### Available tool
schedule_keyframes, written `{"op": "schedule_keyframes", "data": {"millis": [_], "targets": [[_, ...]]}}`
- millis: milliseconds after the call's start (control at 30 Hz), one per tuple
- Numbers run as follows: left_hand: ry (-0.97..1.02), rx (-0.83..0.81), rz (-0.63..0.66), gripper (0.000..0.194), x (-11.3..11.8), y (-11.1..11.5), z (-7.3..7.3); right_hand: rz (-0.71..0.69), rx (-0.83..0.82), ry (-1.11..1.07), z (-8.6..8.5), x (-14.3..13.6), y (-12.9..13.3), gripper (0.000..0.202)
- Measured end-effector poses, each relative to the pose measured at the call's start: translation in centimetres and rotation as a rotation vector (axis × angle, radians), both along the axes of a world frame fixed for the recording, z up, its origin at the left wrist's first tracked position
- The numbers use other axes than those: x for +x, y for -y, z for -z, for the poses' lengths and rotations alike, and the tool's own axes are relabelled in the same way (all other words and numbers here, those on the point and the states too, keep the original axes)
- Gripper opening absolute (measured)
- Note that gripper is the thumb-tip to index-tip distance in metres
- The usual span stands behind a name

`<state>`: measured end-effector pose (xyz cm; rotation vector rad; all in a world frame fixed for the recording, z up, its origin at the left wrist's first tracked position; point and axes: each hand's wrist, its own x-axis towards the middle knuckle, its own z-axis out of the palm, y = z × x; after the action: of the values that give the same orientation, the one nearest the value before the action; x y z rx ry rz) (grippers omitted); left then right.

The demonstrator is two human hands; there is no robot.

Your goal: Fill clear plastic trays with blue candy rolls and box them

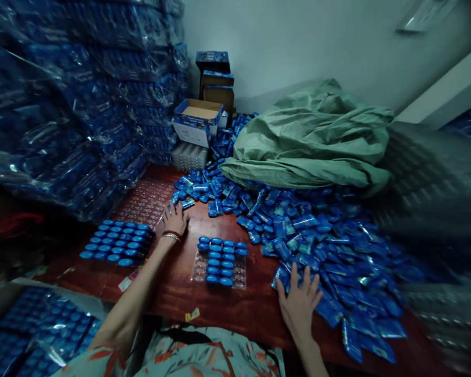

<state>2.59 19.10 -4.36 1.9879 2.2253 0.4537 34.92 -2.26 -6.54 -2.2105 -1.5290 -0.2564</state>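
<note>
My left hand (175, 220) reaches out over the table, fingers spread, at the near edge of the pile of small blue packets (220, 193). Whether it touches a packet I cannot make out. On the right, my right hand (300, 298) lies with fingers apart against the blue packets (329, 306) at the pile's front. Between my hands sits a clear plastic tray (200, 267), with blue oval pieces (221, 256) filling its middle columns and part of its top row; its lower side pockets show bare plastic. A fuller tray of blue ovals (118, 242) stands left of my left arm.
Plastic-wrapped stacks of blue boxes (74, 99) rise at the left. An open display box (198, 118) stands on clear trays (190, 156) at the back. A green cloth sack (310, 136) lies over the packet pile. Blurred grey stacked trays (435, 178) stand at right.
</note>
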Motion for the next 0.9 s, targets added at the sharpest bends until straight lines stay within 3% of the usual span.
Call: {"op": "schedule_keyframes", "data": {"millis": [133, 267, 367, 433, 500, 567, 633, 700, 800, 900], "targets": [[-0.11, -0.052, 0.124, 0.051, 2.1, 1.1, 1.5, -0.052, -0.01, -0.005, 1.2, -1.3, -3.0, 0.058], [-0.059, -0.011, 0.28, 0.046, 2.3, 3.4, 2.4, -0.091, 0.031, 0.014, 1.3, -3.1, -4.8, 0.053], [0.059, 0.046, 0.442, 0.042, 1.3, 3.5, 2.1, -0.105, 0.059, 0.037, 0.6, -3.9, -5.4, 0.047], [0.087, 0.079, 0.474, 0.041, 0.9, 2.6, 1.3, -0.135, 0.1, 0.064, -0.4, -4.1, -6.3, 0.039], [0.064, 0.089, 0.46, 0.04, 1.0, 1.0, 0.3, -0.246, 0.118, 0.076, -1.9, -3.9, -8.1, 0.032], [0.029, 0.075, 0.494, 0.036, 2.0, -0.7, -0.7, -0.484, 0.037, 0.063, -3.6, -3.9, -10.9, 0.035], [-0.013, 0.038, 0.56, 0.031, 3.6, -2.4, -1.3, -0.766, -0.164, 0.068, -5.2, -4.1, -14.2, 0.038], [-0.055, -0.002, 0.611, 0.035, 5.3, -3.6, -1.6, -0.923, -0.343, 0.114, -6.3, -4.8, -17.1, 0.037], [-0.09, -0.025, 0.648, 0.037, 7.0, -4.5, -1.7, -0.995, -0.433, 0.144, -6.5, -6.2, -19.9, 0.043], [-0.084, 0.026, 0.68, 0.033, 7.6, -4.8, -2.1, -0.981, -0.434, 0.122, -6.1, -7.2, -21.1, 0.042]]}}
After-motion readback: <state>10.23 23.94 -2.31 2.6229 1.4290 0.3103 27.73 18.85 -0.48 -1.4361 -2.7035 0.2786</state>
